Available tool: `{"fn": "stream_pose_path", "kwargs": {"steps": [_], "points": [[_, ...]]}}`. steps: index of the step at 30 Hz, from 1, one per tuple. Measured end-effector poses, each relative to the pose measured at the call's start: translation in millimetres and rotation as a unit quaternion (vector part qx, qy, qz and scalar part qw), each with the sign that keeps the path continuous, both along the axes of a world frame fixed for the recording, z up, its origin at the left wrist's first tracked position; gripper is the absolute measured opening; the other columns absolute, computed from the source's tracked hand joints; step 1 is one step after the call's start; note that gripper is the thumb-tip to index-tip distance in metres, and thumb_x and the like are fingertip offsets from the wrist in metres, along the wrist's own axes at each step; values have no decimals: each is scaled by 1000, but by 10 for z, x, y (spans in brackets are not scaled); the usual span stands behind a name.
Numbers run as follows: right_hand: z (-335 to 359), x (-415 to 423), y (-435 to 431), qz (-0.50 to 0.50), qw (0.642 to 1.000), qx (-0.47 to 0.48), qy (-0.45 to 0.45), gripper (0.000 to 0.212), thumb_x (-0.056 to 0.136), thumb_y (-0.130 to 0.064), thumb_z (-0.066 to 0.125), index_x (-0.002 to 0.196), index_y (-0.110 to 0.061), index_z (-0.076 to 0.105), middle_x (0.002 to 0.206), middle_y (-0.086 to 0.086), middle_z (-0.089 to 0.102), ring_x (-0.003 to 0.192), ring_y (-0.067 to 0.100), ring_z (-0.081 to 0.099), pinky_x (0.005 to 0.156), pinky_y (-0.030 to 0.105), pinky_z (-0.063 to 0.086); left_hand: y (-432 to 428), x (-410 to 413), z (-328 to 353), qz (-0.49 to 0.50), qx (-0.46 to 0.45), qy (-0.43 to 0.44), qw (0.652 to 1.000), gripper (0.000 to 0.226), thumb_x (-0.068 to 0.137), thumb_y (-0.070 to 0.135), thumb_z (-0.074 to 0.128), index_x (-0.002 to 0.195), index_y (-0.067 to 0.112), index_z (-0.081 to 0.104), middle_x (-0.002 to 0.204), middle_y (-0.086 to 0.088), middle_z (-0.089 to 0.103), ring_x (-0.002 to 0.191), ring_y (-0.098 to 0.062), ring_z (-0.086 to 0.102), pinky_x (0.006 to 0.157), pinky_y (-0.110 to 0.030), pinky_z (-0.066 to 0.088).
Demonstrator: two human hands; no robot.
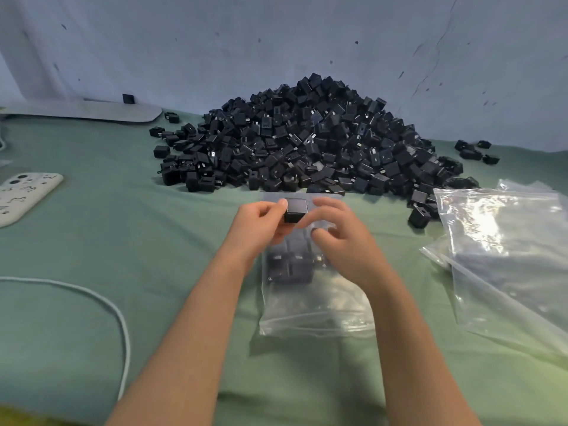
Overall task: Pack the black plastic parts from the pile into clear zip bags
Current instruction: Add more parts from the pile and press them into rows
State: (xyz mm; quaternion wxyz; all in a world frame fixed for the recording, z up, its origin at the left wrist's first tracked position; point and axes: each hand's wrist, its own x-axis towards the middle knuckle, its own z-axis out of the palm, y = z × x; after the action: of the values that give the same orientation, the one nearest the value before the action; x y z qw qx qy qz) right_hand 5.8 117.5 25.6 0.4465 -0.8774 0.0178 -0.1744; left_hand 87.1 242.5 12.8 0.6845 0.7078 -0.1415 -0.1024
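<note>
The green cloth (92, 241) covers the whole work surface, and at the back of it, against the wall, sits the big pile (307, 136) of black plastic parts, with strays spilling off both sides. On the right lies a loose stack of empty clear zip bags (507, 241), its top edge touching the foot of the pile. In the centre is the zip bag being filled (316, 309), flat on the cloth with its mouth towards the pile. Several packed parts (290, 265) show through its upper half (rows, side by side, as far as the film lets you see). A white cable (123, 327) curves across the left, and a phone in a white patterned case (24, 195) lies at the left edge.

Now the hands, both over the bag's mouth. The left hand (258, 222) pinches a single black part (295, 210) between thumb and fingertips, just above the opening. The right hand (341, 238) is beside it, fingers curled, one fingertip at the part's lower corner. Whether it grips the part or the bag film, I cannot tell.
</note>
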Motion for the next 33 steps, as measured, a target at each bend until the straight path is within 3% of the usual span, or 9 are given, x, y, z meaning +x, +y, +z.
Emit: {"fn": "stream_pose_path", "kwargs": {"steps": [3, 7, 10, 14, 16, 19, 22, 27, 33], "points": [[-39, -99, 15, 44, 998, -21, 30, 44, 87, -3, 49, 84, -44, 65, 140, -9, 42, 134, 5, 34, 106, 30, 30, -15, -101, 18, -24, 20, 5, 1000, 33, 96, 24, 50, 66, 12, 60, 53, 6, 58, 59, -13, 56, 59, -21, 49], [-65, -201, 4, 14, 1000, -25, 10, 42, 91, -6, 51, 97, -46, 64, 118, -10, 58, 117, -1, 42, 89, 12, 36, -37, -188, 59, -16, 45, 2, 999, 28, 96, 26, 49, 79, 9, 63, 68, -2, 65, 62, -13, 57, 61, -23, 50], [-100, -305, -34, -57, 997, 47, -27, 41, 91, -4, 52, 100, -43, 62, 111, -11, 63, 109, 6, 53, 86, 19, 45, 28, -325, 71, -36, 126, -102, 986, 24, 94, 35, 53, 87, 15, 66, 79, 1, 69, 74, -14, 64, 71, -27, 53], [-97, -440, -26, -118, 977, 167, -56, 36, 90, -2, 52, 105, -31, 67, 103, -11, 67, 86, -1, 59, 79, 15, 48, 72, -646, 56, -218, 313, -198, 903, 29, 82, 49, 64, 95, 23, 64, 83, 17, 59, 82, -8, 58, 77, -25, 47], [-76, -505, 28, -102, 974, 190, -62, 36, 91, -1, 52, 106, -30, 67, 99, -13, 67, 84, 1, 59, 81, 19, 50, 44, -746, 26, -246, 412, -239, 844, 42, 79, 54, 65, 108, 25, 60, 93, 15, 48, 90, -8, 50, 78, -25, 42], [-31, -604, 133, -68, 974, 206, -66, 35, 91, -1, 54, 107, -30, 67, 96, -9, 67, 80, 2, 59, 77, 18, 51, -19, -800, -5, -247, 465, -256, 810, 37, 84, 40, 63, 115, 21, 56, 111, 4, 51, 99, -17, 53, 85, -31, 46], [9, -733, 185, -19, 974, 223, -45, 33, 92, -2, 55, 106, -29, 67, 96, -3, 68, 82, 6, 61, 79, 24, 52, -55, -781, -9, -241, 451, -273, 815, 21, 90, 21, 51, 109, 18, 59, 110, -2, 61, 98, -23, 58, 86, -34, 49], [113, -1033, 98, 8, 974, 220, -56, 29, 91, -6, 57, 98, -30, 72, 97, -4, 71, 91, 11, 64, 85, 23, 51, -3, -642, 30, -223, 383, -237, 865, 9, 92, 24, 54, 96, 23, 62, 84, 9, 60, 83, -13, 58, 73, -25, 43], [57, -1163, 98, -4, 997, 12, 76, 28, 90, -21, 57, 87, -46, 70, 96, -17, 67, 90, -1, 60, 82, 15, 45, -6, -585, 49, -201, 318, -231, 897, 11, 91, 28, 59, 81, 31, 56, 75, 14, 60, 70, -1, 57, 64, -18, 43]]}}
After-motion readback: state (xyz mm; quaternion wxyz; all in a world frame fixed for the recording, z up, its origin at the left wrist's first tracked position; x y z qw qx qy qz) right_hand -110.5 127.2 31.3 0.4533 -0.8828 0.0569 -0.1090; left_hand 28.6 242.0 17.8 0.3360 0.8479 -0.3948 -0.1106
